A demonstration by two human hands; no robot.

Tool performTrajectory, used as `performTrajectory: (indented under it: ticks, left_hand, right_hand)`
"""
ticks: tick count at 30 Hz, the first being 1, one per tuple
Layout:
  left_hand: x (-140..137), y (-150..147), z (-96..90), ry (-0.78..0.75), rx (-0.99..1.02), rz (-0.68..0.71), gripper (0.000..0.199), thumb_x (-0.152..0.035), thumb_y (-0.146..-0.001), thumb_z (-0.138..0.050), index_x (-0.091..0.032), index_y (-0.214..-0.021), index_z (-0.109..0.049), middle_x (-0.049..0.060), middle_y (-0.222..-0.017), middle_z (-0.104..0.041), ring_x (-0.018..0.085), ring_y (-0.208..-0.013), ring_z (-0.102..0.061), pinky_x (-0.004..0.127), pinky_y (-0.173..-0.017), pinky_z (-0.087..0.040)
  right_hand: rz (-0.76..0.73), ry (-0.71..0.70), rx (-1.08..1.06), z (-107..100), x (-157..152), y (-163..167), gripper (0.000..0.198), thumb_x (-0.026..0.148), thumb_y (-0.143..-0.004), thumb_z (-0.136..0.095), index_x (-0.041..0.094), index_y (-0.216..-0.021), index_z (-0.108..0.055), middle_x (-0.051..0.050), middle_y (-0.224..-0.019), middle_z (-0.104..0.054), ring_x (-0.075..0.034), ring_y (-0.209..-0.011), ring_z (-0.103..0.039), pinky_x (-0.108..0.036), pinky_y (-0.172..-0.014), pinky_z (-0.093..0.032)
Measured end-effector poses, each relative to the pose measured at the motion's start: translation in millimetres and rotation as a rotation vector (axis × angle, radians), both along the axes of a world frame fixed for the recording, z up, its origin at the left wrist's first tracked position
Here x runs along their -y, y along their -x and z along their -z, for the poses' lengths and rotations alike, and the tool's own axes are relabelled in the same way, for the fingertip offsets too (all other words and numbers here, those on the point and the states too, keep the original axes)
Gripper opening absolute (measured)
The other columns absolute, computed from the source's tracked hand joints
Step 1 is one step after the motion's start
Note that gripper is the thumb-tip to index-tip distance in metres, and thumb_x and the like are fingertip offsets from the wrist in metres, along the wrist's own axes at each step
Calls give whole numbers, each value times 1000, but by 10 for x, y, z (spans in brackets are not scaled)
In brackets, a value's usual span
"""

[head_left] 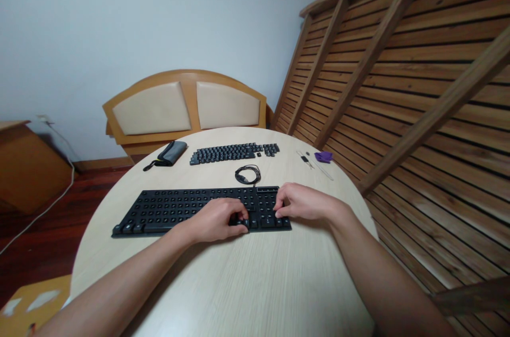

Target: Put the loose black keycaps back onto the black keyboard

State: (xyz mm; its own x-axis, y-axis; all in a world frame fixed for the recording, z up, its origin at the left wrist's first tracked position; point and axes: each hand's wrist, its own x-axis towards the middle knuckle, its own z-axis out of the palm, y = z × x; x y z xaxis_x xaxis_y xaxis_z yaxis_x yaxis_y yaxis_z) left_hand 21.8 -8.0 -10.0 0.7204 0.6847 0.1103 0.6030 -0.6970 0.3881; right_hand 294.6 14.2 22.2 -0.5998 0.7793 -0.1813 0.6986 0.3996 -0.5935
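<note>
A black keyboard lies flat on the table, most of its key positions bare of caps, with a few larger keys still along its front row. My left hand rests over its front right part, fingers curled onto the keys and thumb along the front edge. At the number pad, my right hand has thumb and fingertips pinched together over the right edge; whatever is between them is too small to make out. Behind the keyboard is its coiled black cable. Farther back, loose dark keycaps lie in keyboard-like rows.
The round pale table carries a grey pouch at back left. At back right are a purple cloth-like item, a small black tool with wire loops and a thin pale stick. A slatted wooden panel leans close on the right.
</note>
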Motion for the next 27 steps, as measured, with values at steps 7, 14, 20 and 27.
performTrajectory:
  ticks: [7, 14, 20, 27]
  left_hand:
    - [5, 2, -8, -3, 2, 3, 17, -34, -84, -68, -21, -95, -67, 1, -87, -67, 18, -74, -60, 27, -65, -42]
    - [11, 1, -21, 4, -2, -5, 17, -34, -84, -69, -22, -95, -66, 1, -87, -67, 18, -75, -60, 27, -65, -41]
    - [13, 1, -27, 2, 0, -5, 17, -33, -83, -69, -22, -95, -67, 1, -87, -67, 18, -75, -60, 27, -65, -41]
    - [12, 6, -14, -3, 9, 2, 16, -31, -83, -70, -21, -95, -67, 0, -86, -67, 17, -73, -60, 27, -64, -40]
  right_hand:
    - [8, -44, 62, 15, 8, 20, 6, 24, -76, -72, 21, -79, -76, -1, -79, -75, -16, -68, -63, -26, -59, -40]
    - [20, -31, 103, -34, 23, 41, 6, 26, -77, -72, 21, -79, -76, -2, -79, -75, -17, -67, -62, -26, -59, -40]
    - [23, 0, 70, -38, 19, 42, 6, 25, -77, -72, 20, -79, -76, -2, -79, -75, -16, -68, -63, -26, -60, -42]
    - [33, 30, 58, -47, 11, 51, 5, 23, -75, -72, 20, -77, -75, -2, -79, -75, -17, -69, -64, -26, -61, -43]
